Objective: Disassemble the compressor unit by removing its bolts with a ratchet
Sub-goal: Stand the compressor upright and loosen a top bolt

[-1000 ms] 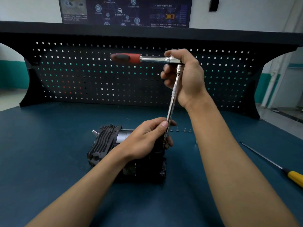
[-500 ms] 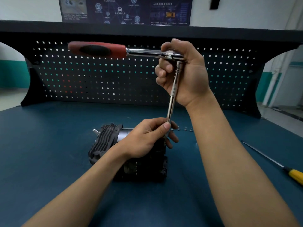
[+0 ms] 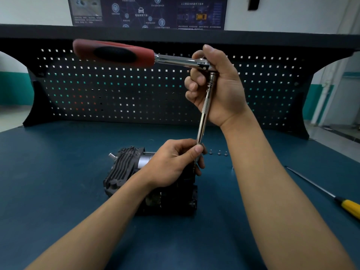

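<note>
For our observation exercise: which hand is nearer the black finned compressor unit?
Left. The left hand sits over the compressor unit, pinching the chrome extension bar low down; the right hand is high above it, gripping the red-handled ratchet at its head.

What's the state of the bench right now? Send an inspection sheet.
Surface: dark blue bench top.
Job's things: black finned compressor unit on the bench; red-handled ratchet held above it on an extension bar; small loose bolts in a row behind.
Clutter: yellow-handled screwdriver at the right edge.
Hands: left hand pinches the bar's lower end; right hand grips the ratchet head.
Cables: nothing seen.
Surroundings: black pegboard, poster above.
</note>
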